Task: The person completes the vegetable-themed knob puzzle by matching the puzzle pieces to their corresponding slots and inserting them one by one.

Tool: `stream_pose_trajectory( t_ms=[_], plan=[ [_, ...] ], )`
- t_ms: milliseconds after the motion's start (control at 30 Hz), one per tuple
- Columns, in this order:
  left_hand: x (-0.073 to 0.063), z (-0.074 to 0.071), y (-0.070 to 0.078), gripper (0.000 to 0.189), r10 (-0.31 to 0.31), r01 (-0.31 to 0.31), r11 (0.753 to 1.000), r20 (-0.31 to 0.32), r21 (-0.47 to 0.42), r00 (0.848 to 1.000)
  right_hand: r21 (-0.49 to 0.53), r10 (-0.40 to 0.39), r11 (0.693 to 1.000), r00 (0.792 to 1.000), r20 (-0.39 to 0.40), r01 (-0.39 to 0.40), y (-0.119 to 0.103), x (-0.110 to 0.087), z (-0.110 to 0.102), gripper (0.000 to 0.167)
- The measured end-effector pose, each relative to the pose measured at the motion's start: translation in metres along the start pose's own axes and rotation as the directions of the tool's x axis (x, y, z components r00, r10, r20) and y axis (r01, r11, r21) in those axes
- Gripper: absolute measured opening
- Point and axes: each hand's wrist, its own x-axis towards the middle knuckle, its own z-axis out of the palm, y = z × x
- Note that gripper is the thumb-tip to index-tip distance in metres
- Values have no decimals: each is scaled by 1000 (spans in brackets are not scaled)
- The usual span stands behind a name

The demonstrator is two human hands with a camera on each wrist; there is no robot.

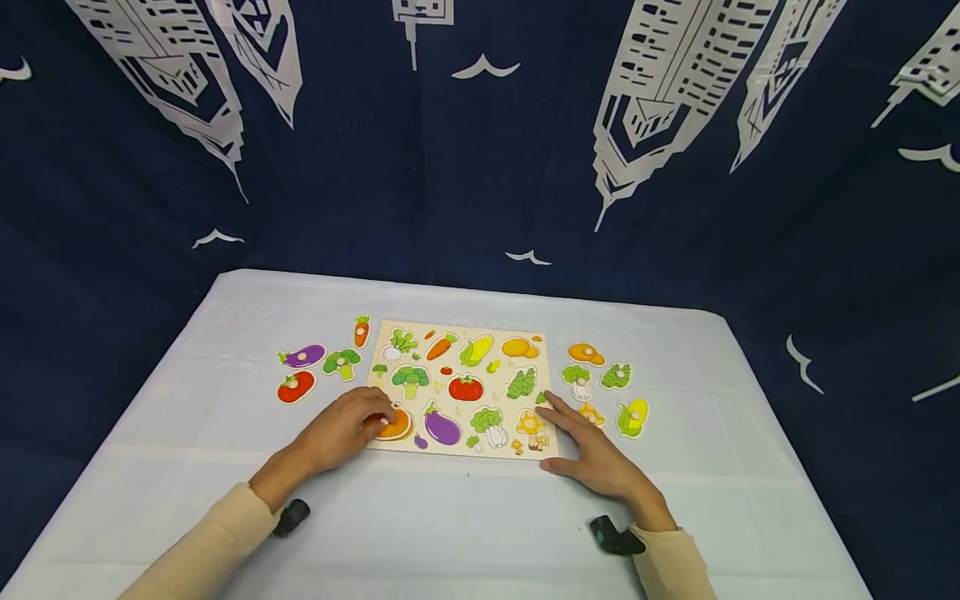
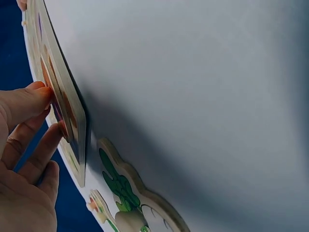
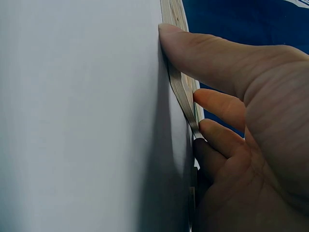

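A wooden vegetable puzzle board (image 1: 450,437) lies on the table, printed with vegetables. My left hand (image 1: 347,429) is over its lower left corner, pinching a round orange pumpkin piece (image 1: 392,427). In the left wrist view, the pumpkin piece (image 2: 57,99) overlaps the board (image 2: 77,121), with the thumb and fingers on it. My right hand (image 1: 600,454) is at the board's right side, fingers extended and spread. Its thumb touches the front edge near the corner, and the fingertips rest by the right edge; the right wrist view shows the thumb (image 3: 207,50) against the board edge (image 3: 181,92).
Left of the board lie loose eggplant (image 1: 303,357), carrot (image 1: 362,332), broccoli (image 1: 342,364) and tomato (image 1: 296,387) pieces. Potato (image 1: 586,354), bok choy (image 1: 577,381), green vegetable (image 1: 616,377), corn (image 1: 632,418) and partly hidden mushroom (image 1: 591,414) pieces lie to the right.
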Motion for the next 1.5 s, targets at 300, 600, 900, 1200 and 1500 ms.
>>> stream_pose_trajectory(
  t_ms=[300,600,900,1200,1500],
  plan=[
    [1,4,1,17,1,-1,999,6,42,1000,9,-8,1000,1000,-1,8,-1,0,-1,79],
    [0,6,2,17,5,-5,998,-7,62,1000,15,-2,1000,1000,1,2,-3,0,-2,79],
    [1,6,3,18,12,-10,998,-22,69,1000,12,3,1000,1000,6,-3,-1,1,-1,79],
    [-4,-5,1,21,-2,7,998,-69,69,998,11,5,1000,1000,6,-5,1,1,0,79],
    [-10,-16,-4,19,-50,56,996,-82,75,995,9,7,1000,1000,5,-7,1,1,1,79]
  ],
)
